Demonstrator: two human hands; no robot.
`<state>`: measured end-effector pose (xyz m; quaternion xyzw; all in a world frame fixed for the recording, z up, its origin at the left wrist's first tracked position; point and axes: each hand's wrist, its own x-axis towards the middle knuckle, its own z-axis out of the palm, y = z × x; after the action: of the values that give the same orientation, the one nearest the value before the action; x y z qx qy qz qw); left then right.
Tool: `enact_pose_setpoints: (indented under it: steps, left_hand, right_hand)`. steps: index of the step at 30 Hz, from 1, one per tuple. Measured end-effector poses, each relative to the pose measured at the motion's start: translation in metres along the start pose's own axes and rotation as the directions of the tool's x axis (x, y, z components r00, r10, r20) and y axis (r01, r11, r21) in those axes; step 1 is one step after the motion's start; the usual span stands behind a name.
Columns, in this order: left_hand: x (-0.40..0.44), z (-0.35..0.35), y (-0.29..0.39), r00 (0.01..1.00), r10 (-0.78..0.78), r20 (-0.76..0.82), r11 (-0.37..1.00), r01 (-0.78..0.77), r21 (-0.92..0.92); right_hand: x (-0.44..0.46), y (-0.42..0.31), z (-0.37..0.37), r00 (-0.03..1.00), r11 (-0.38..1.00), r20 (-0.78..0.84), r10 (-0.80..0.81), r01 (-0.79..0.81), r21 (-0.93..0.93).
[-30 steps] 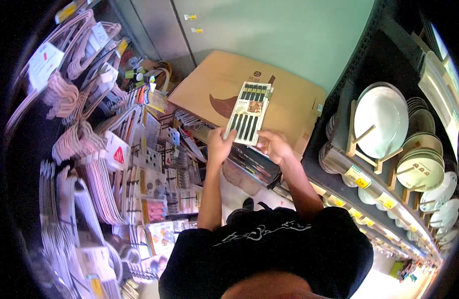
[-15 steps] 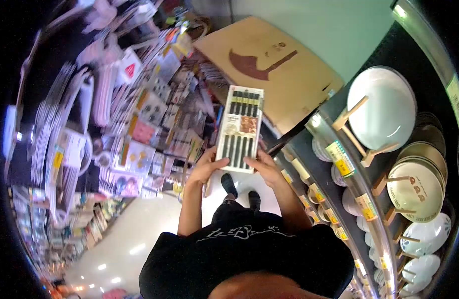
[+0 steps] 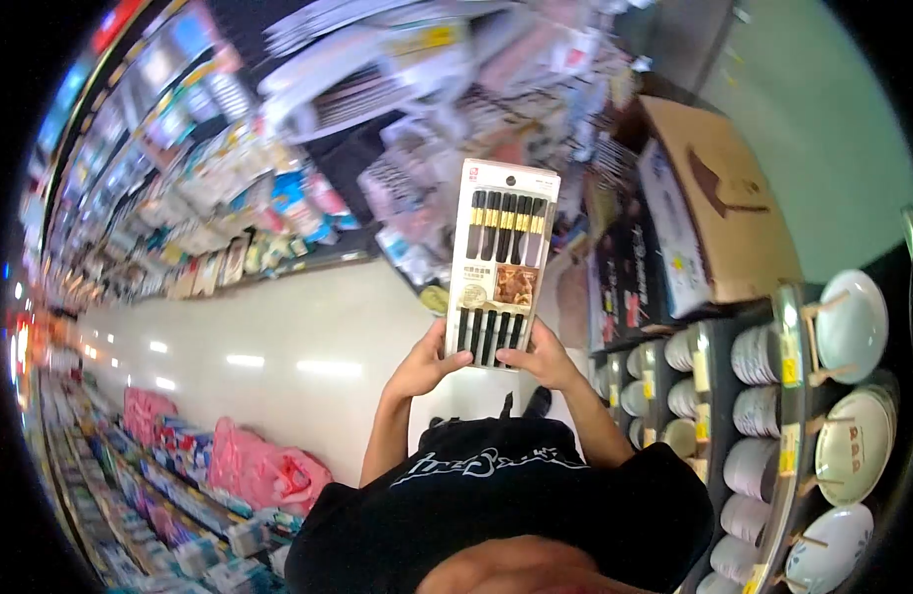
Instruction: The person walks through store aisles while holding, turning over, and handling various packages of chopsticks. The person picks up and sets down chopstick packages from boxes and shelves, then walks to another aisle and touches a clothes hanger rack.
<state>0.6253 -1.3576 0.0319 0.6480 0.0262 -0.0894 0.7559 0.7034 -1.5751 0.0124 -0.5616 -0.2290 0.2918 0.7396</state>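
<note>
Shelves crowded with small packaged goods [image 3: 194, 208]: far more in view than in the earlier frame; labels smeared and unreadable.
Crumpled pink plastic bags [image 3: 263, 470]: now plainly in view at lower left; contents cannot be made out.
Glossy pale floor [image 3: 204, 342]: a wider stretch shows than earlier.
Left hand [image 3: 427, 364]: still closed on the package's lower left edge, thumb on the front; fingers behind are hidden.
Flat white rectangular package of black sticks with gold bands [image 3: 506, 265]: still upright in view between both hands, in front of the black shirt [image 3: 501, 480]; small print illegible.
Right hand [image 3: 544, 358]: still gripping the lower right edge, thumb on the front, other fingers partly hidden.
Brown cardboard box with a dark printed shape [image 3: 724, 198]: now farther right in view, its side showing.
Stacked white bowls [image 3: 750, 467]: on the racks at right, partly hidden by shelf edges.
Round white plates on wooden stands [image 3: 853, 327]: farthest right, one patterned plate cut off by the dark rim.
</note>
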Motion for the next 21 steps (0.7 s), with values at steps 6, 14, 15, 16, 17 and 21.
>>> enact_pose_setpoints:
  steps: [6, 14, 15, 16, 17, 21]
  left_hand:
    - [-0.143, -0.117, 0.016, 0.963, 0.078, -0.258, 0.996, -0.085, -0.015]
    - [-0.296, -0.221, -0.013, 0.749, 0.162, -0.642, 0.986, -0.103, 0.129]
    - [-0.309, -0.229, -0.011, 0.729, 0.183, -0.66, 0.983, -0.119, 0.141]
    - [-0.318, -0.236, -0.011, 0.709, 0.151, -0.689, 0.987, -0.144, 0.068]
    - [-0.326, -0.244, -0.01, 0.69, 0.119, -0.714, 0.985, -0.173, -0.004]
    - [-0.347, -0.281, -0.015, 0.6, 0.126, -0.79, 0.965, -0.257, -0.042]
  right_hand:
    - [0.06, 0.032, 0.163, 0.955, 0.996, 0.285, 0.083, -0.074, -0.044]
    - [0.115, 0.098, 0.35, 0.826, 0.995, 0.558, 0.08, -0.097, 0.002]
    - [0.121, 0.099, 0.373, 0.817, 0.996, 0.574, 0.059, -0.083, 0.016]
    - [0.126, 0.106, 0.39, 0.812, 0.993, 0.578, 0.08, -0.117, 0.026]
    - [0.13, 0.114, 0.405, 0.808, 0.988, 0.58, 0.102, -0.15, 0.036]
    - [0.163, 0.14, 0.462, 0.783, 0.992, 0.614, 0.102, -0.126, -0.005]
